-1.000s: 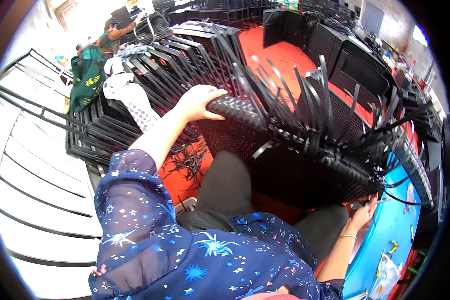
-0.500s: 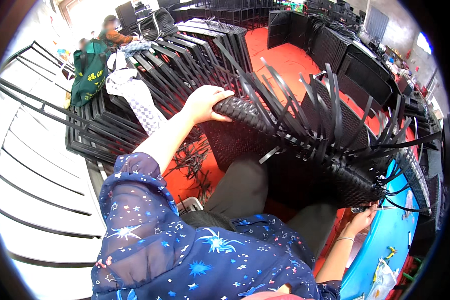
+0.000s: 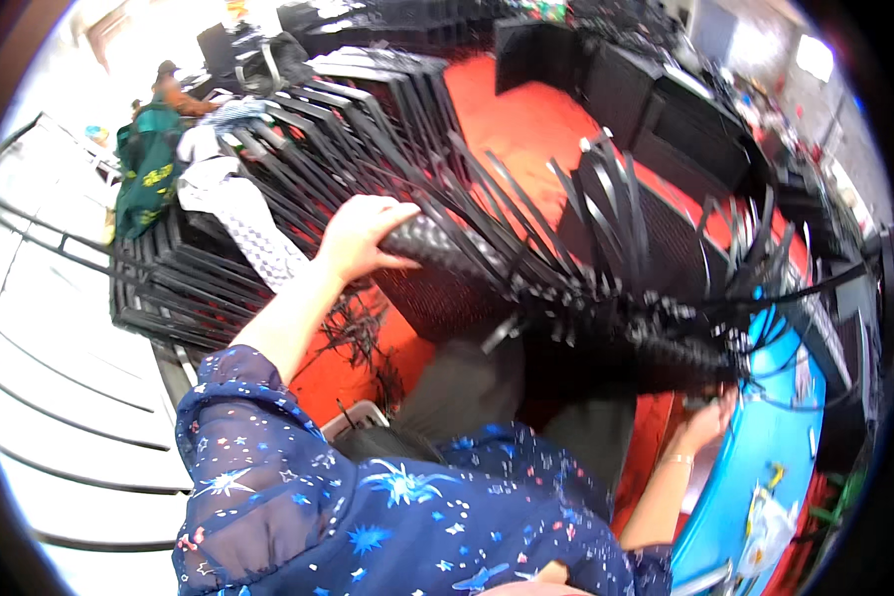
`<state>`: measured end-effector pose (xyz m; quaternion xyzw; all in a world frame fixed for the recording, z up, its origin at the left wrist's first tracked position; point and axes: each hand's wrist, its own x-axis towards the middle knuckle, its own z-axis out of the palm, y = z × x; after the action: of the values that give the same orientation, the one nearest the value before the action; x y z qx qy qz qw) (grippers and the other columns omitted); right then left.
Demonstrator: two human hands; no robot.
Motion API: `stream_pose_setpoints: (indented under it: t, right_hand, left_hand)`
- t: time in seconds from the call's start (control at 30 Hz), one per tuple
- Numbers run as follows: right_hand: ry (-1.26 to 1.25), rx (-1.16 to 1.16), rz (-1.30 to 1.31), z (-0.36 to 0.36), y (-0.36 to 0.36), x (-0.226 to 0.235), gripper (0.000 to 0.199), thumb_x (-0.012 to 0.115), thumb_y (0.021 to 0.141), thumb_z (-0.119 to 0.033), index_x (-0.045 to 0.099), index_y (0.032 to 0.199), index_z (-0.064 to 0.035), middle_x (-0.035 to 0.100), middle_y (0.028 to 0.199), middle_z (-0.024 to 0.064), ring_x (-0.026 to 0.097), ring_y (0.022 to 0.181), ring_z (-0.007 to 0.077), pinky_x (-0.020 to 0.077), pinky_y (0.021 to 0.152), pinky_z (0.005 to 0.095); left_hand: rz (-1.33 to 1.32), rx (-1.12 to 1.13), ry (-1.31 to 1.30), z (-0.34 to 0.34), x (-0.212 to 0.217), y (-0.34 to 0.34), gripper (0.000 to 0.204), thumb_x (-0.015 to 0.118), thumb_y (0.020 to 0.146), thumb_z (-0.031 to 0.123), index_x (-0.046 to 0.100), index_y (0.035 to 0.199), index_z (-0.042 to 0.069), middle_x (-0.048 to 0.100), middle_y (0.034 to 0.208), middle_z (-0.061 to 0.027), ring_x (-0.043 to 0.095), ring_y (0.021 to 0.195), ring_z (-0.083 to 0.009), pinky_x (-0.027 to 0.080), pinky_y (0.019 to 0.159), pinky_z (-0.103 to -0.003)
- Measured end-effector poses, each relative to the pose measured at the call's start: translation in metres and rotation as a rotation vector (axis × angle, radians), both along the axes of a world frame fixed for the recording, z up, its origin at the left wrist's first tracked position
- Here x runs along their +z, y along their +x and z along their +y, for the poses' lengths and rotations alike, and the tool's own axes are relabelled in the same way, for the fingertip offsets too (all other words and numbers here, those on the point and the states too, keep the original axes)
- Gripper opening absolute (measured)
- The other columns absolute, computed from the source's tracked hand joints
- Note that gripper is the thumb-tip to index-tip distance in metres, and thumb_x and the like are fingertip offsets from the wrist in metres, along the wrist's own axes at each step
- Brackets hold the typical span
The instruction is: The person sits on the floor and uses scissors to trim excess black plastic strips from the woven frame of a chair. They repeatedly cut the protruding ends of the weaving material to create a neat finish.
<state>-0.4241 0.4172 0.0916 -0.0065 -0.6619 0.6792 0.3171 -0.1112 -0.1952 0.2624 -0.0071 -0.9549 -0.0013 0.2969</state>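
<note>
A black woven wicker panel leans across my lap, its thick braided rim running from centre left down to the right. Many loose flat black strips stick up along that rim. My left hand is closed around the rim's upper left end, thumb on top and fingers below. My right hand is closed low beside the panel's right end, next to the blue table edge. Something small and dark shows at its fingers, too blurred to name.
Black metal frames stand stacked behind my left arm, with a patterned cloth and a green bag. A blue table curves along the right, bearing a plastic bag. Strip scraps litter the red floor. Another person is far left.
The whole view has shifted, so the panel and both hands appear further left. My left hand keeps its hold on the rim, and my right hand stays by the panel's right end.
</note>
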Motion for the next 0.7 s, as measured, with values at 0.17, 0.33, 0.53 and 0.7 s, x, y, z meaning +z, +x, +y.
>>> stream_pose_setpoints:
  t: [0.17,0.33,0.53,0.7]
  right_hand:
    - [-0.285,0.236,-0.309,-0.054,0.035,0.082,0.035,0.052,0.108,-0.028,0.060,0.138,-0.0112,0.071,0.113,0.0084,0.068,0.084,0.0195,0.0576,0.067,0.0341]
    - [-0.391,0.275,-0.332,-0.082,0.128,0.089,0.028,0.045,0.112,-0.025,0.061,0.118,-0.0030,0.065,0.081,0.0047,0.060,0.064,0.0127,0.0521,0.064,0.0296]
    - [0.252,0.924,-0.066,-0.128,0.199,0.145,0.037,0.039,0.114,-0.024,0.059,0.124,0.0056,0.059,0.073,0.0046,0.059,0.060,0.0122,0.0493,0.061,0.0259]
    - [0.173,1.007,-0.078,-0.148,0.197,0.172,0.034,0.041,0.113,-0.022,0.059,0.127,0.0040,0.057,0.071,0.0027,0.056,0.056,0.0088,0.0467,0.055,0.0229]
  left_hand:
    - [-0.079,0.118,-0.038,-0.008,-0.008,0.006,0.068,0.093,0.063,0.035,0.068,0.118,0.005,0.070,0.121,-0.0139,0.065,0.115,-0.0355,0.049,0.103,-0.047]
    - [-0.016,0.113,-0.003,-0.025,-0.009,0.005,0.073,0.091,0.067,0.027,0.064,0.133,0.008,0.067,0.127,-0.0141,0.062,0.120,-0.0363,0.047,0.105,-0.045]
    - [0.009,0.094,-0.016,-0.022,-0.012,-0.002,0.072,0.090,0.068,0.024,0.063,0.132,0.007,0.066,0.128,-0.0142,0.061,0.120,-0.0372,0.047,0.105,-0.046]
    - [0.019,0.078,-0.031,-0.027,-0.011,0.003,0.075,0.091,0.066,0.026,0.063,0.133,0.007,0.067,0.128,-0.0149,0.062,0.120,-0.0373,0.048,0.104,-0.046]
